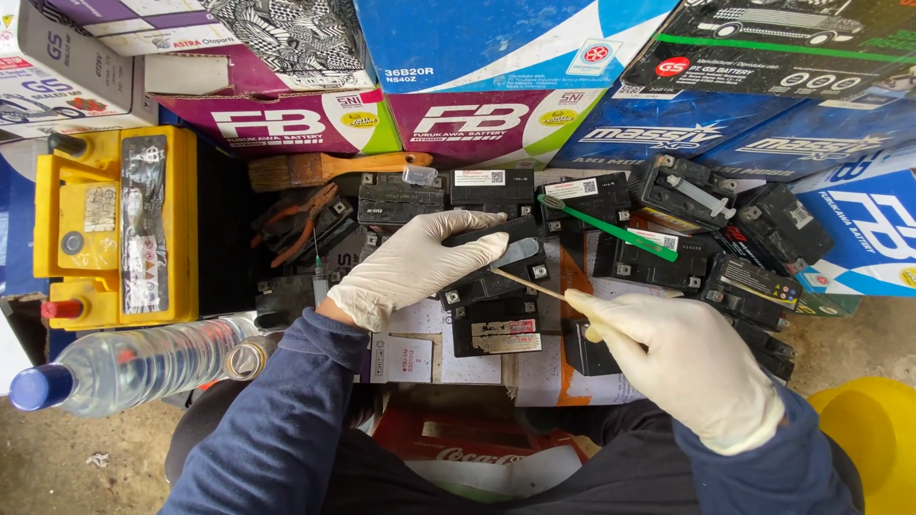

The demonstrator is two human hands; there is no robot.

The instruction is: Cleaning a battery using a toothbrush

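My left hand (410, 262), in a white glove, grips a small black battery (496, 262) tilted up among several others on flattened cardboard. My right hand (682, 358), also gloved, pinches a thin wooden stick (525, 283) whose tip touches the side of that battery. Another small black battery (496, 329) with a worn red label lies just below it. A green toothbrush (611, 229) rests across the batteries to the right.
A yellow car battery (114, 224) stands at left, with a clear water bottle (143, 362) lying in front of it. A paintbrush (324, 169) and orange-handled pliers (301, 224) lie behind my left hand. Stacked battery boxes (496, 119) line the back. A yellow round object (873, 434) sits at bottom right.
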